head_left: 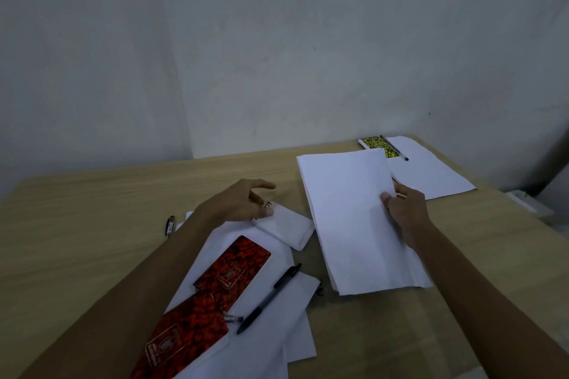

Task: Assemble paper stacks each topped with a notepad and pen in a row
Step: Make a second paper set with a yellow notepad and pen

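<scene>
My right hand (405,212) pinches the right edge of a white paper stack (351,218) lying in the middle of the wooden table (92,209). My left hand (243,201) hovers with relaxed fingers over a white notepad (286,228), its thumb touching the pad's near corner. At the far right, another paper stack (431,172) carries a yellow-green notepad (377,146) and a pen (394,148). Near me, loose white sheets (271,317) hold two red notepads (234,268) (181,344) and a black pen (268,298).
Another black pen (170,224) lies on the table left of my left forearm. A grey wall rises behind the table's far edge. The table's right edge drops off near a white object (526,200) on the floor.
</scene>
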